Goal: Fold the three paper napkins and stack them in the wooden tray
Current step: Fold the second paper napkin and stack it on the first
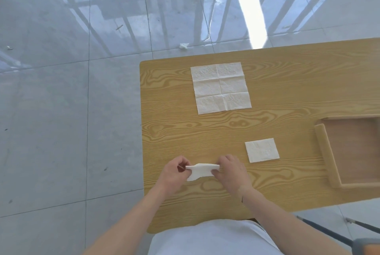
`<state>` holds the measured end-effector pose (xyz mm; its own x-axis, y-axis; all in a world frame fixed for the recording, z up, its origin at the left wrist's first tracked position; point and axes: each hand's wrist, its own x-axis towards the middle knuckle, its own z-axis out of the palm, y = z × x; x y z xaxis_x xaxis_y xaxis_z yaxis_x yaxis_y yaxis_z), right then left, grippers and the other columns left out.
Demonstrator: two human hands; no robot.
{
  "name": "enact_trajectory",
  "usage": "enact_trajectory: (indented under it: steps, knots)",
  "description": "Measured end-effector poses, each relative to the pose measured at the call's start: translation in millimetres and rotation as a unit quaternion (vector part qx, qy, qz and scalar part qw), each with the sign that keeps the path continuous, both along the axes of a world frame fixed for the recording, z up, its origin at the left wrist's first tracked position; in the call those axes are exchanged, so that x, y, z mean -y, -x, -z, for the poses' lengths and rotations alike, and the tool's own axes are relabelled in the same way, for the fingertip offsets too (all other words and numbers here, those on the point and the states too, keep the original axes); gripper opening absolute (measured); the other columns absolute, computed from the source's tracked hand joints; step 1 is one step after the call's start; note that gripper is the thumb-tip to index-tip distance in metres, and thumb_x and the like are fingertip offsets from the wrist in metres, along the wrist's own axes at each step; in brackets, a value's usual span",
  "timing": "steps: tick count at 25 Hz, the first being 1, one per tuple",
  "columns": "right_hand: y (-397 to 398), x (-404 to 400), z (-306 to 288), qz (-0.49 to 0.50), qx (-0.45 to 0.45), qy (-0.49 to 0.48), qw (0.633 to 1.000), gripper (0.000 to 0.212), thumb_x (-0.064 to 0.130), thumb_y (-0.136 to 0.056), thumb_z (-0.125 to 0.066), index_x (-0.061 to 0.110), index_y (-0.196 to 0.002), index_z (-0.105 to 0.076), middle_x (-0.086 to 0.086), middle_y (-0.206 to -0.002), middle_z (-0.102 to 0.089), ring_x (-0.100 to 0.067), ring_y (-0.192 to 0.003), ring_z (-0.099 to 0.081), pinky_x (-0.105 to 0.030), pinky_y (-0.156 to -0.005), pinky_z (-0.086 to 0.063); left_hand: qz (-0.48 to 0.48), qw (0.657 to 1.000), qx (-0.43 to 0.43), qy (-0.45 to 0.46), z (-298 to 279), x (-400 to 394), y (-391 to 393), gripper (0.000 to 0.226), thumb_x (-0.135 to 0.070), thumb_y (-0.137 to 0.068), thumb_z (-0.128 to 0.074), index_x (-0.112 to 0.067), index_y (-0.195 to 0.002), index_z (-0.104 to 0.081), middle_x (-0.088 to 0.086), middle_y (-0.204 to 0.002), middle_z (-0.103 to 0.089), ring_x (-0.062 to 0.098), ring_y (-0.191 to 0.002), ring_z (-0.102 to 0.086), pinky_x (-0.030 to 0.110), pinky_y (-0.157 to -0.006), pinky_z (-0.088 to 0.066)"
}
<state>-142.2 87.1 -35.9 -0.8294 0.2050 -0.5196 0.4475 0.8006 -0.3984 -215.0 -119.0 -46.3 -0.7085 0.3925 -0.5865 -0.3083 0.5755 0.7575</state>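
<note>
A white paper napkin [200, 172], partly folded, is held just above the wooden table [287, 94] near its front edge. My left hand [173, 174] pinches its left end and my right hand [232, 172] pinches its right end. A second napkin [262, 150], folded into a small square, lies flat to the right of my hands. A third napkin [220, 88] lies unfolded and creased at the far side of the table. The wooden tray [324, 152] stands at the right edge of the view, partly cut off, with nothing visible inside it.
The table's left edge runs close to my left hand, with shiny grey floor tiles [61, 110] beyond it. A crumpled scrap of paper [183, 45] lies on the floor past the table. Dark metal legs [329, 234] show at the lower right.
</note>
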Motion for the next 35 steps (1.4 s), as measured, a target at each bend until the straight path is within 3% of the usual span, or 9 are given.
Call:
enact_trajectory:
  steps: [3, 6, 12, 21, 26, 30, 35]
  knots:
    - [-5.6, -14.4, -7.6, 0.105, 0.023, 0.121, 0.987, 0.012, 0.036, -0.089, -0.061, 0.026, -0.087, -0.055, 0.011, -0.087, -0.063, -0.011, -0.082, -0.059, -0.027, -0.065, -0.045, -0.025, 0.999, 0.025, -0.008, -1.4, -7.7, -3.1, 0.012, -0.010, -0.087, -0.067, -0.021, -0.083, -0.065, -0.007, -0.076, -0.063, 0.008, -0.067, -0.056, 0.023, -0.065, -0.046]
    - [-13.4, -30.9, -11.3, 0.156, 0.014, 0.173, 0.972, 0.007, 0.034, -0.088, -0.064, 0.029, -0.084, -0.060, 0.010, -0.081, -0.067, -0.007, -0.076, -0.062, -0.025, -0.067, -0.048, -0.076, 0.993, 0.081, -0.026, -5.7, -23.5, -8.4, 0.013, -0.010, -0.090, -0.065, -0.022, -0.089, -0.070, -0.001, -0.088, -0.067, 0.011, -0.075, -0.062, 0.024, -0.066, -0.052]
    - [-19.7, -79.8, -19.1, 0.204, -0.004, 0.252, 0.946, 0.002, 0.025, -0.086, -0.068, 0.023, -0.085, -0.067, 0.003, -0.082, -0.072, -0.017, -0.079, -0.068, -0.034, -0.079, -0.053, -0.156, 0.964, 0.200, -0.083, -13.6, -70.9, -23.1, 0.021, -0.008, -0.087, -0.071, -0.012, -0.107, -0.066, 0.006, -0.097, -0.072, 0.018, -0.080, -0.067, 0.030, -0.066, -0.054]
    - [-40.3, -180.0, -17.8, 0.211, -0.012, 0.246, 0.946, 0.007, 0.026, -0.084, -0.073, 0.022, -0.083, -0.066, -0.003, -0.083, -0.074, -0.020, -0.078, -0.070, -0.035, -0.076, -0.053, -0.126, 0.985, 0.121, 0.002, -14.5, -170.1, -48.8, 0.010, -0.027, -0.092, -0.064, -0.017, -0.091, -0.065, -0.003, -0.080, -0.070, 0.009, -0.069, -0.063, 0.025, -0.059, -0.049]
    - [-42.3, -212.4, -12.8, 0.219, -0.009, 0.234, 0.947, 0.005, 0.029, -0.083, -0.073, 0.026, -0.086, -0.070, 0.005, -0.080, -0.075, -0.014, -0.077, -0.070, -0.031, -0.074, -0.054, -0.138, 0.986, 0.094, 0.027, -12.9, -201.0, -54.7, 0.009, -0.025, -0.088, -0.068, -0.017, -0.084, -0.067, -0.005, -0.068, -0.064, 0.012, -0.061, -0.055, 0.026, -0.052, -0.043]
    - [-36.9, -220.0, -10.4, 0.240, -0.010, 0.222, 0.945, 0.010, 0.022, -0.083, -0.072, 0.032, -0.081, -0.070, 0.010, -0.079, -0.074, -0.010, -0.079, -0.069, -0.024, -0.069, -0.051, -0.136, 0.987, 0.075, 0.037, -11.1, -215.9, -52.6, 0.007, -0.023, -0.084, -0.072, -0.019, -0.082, -0.067, -0.007, -0.068, -0.065, 0.006, -0.055, -0.056, 0.019, -0.046, -0.043]
    - [-25.3, -223.5, -5.6, 0.254, 0.001, 0.223, 0.941, 0.017, 0.018, -0.083, -0.070, 0.035, -0.083, -0.067, 0.013, -0.082, -0.072, -0.006, -0.082, -0.067, -0.019, -0.066, -0.045, -0.147, 0.986, 0.060, 0.056, -5.4, -223.9, -44.6, 0.007, -0.022, -0.085, -0.071, -0.017, -0.085, -0.067, -0.006, -0.071, -0.065, 0.009, -0.059, -0.057, 0.023, -0.058, -0.043]
